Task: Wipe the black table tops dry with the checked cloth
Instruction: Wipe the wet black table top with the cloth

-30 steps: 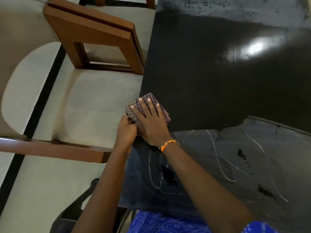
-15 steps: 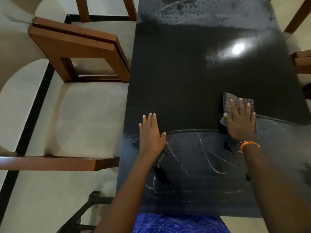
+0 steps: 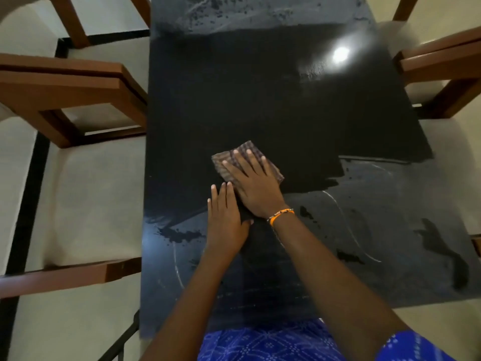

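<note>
While pressed flat near the middle of the black rectangular worktop [image 3: 260, 100], the folded brown checked cloth [image 3: 229, 158] lies under the right hand [image 3: 256, 187].
Item: soft, light, limp fabric pad, likely damp; should slide easily on the slick wet surface and bunch if pinched, so best held by a flat palm on top. Right hand's fingers spread, pressing it down. Left hand [image 3: 226, 222] flat just beside, fingers together, bracing on the worktop. Pale streaks remain on the near half.
</note>
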The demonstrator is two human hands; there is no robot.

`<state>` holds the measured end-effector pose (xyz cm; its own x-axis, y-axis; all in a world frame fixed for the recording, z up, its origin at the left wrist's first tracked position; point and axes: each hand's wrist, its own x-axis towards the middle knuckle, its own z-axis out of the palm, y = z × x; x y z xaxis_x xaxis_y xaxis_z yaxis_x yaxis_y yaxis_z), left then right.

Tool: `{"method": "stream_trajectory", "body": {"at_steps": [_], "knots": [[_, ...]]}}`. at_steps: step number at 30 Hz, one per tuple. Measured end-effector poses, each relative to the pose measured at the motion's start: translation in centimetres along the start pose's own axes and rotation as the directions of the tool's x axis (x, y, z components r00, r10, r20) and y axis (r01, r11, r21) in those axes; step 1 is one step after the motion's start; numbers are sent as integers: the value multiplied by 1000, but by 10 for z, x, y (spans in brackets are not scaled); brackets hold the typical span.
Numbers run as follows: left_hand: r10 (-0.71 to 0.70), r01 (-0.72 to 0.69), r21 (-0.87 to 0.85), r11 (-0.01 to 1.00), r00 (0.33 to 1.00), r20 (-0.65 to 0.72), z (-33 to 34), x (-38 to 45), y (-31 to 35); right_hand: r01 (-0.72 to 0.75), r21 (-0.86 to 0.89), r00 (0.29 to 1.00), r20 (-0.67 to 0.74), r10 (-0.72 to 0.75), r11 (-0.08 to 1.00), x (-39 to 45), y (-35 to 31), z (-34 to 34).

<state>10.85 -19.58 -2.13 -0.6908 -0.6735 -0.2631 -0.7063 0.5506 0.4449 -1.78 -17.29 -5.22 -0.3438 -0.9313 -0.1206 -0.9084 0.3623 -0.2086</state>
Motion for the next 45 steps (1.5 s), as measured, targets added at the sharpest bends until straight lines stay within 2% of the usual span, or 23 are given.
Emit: {"method": "stream_trajectory", "body": {"at_steps": [3, 6, 8, 11, 14, 17, 19, 21, 24, 27, 29, 31, 35, 39, 45], "knots": [[93, -96, 88, 991, 995, 40, 10, 4, 22, -123, 9, 991, -51, 124, 992, -23, 62, -9], [165, -173, 109, 979, 983, 77, 19, 12, 47, -296, -21, 951, -96, 292, 955, -56, 142, -21], [201, -211, 129, 969, 976, 82, 25, 17, 60, -425, -7, 899, -116, 421, 905, -80, 196, -31], [232, -240, 192, 952, 971, 61, 34, 20, 75, -602, 49, 785, -144, 602, 797, -112, 260, -42], [207, -214, 236, 948, 977, 54, 37, 21, 80, -692, 125, 700, -124, 703, 711, -122, 282, -47], [172, -184, 238, 954, 983, 69, 37, 20, 81, -718, 144, 663, -155, 732, 681, -114, 261, -45], [152, -166, 248, 955, 986, 75, 37, 20, 83, -688, 120, 698, -159, 698, 716, -102, 230, -41], [123, -138, 257, 957, 990, 73, 38, 20, 88, -600, 87, 783, -140, 606, 795, -87, 189, -34], [75, -89, 218, 972, 995, 70, 43, 17, 100, -368, 65, 924, -88, 372, 928, -71, 132, -21], [69, -80, 172, 982, 995, 69, 52, 15, 118, -190, 55, 979, -61, 193, 980, -79, 129, -16], [84, -96, 173, 980, 994, 75, 60, 15, 131, -178, 51, 980, -83, 182, 983, -91, 152, -18], [113, -128, 169, 977, 989, 94, 69, 16, 148, -265, 39, 957, -108, 268, 963, -108, 187, -21], [175, -197, 178, 964, 975, 137, 89, 13, 184, -491, 62, 859, -132, 495, 869, -143, 268, -37], [116, -154, 248, 956, 980, 162, 98, 11, 201, -606, 158, 775, -102, 623, 780, -128, 307, -53], [59, -115, 281, 953, 978, 199, 95, 9, 207, -562, 199, 817, -17, 576, 803, -82, 326, -68]]}}
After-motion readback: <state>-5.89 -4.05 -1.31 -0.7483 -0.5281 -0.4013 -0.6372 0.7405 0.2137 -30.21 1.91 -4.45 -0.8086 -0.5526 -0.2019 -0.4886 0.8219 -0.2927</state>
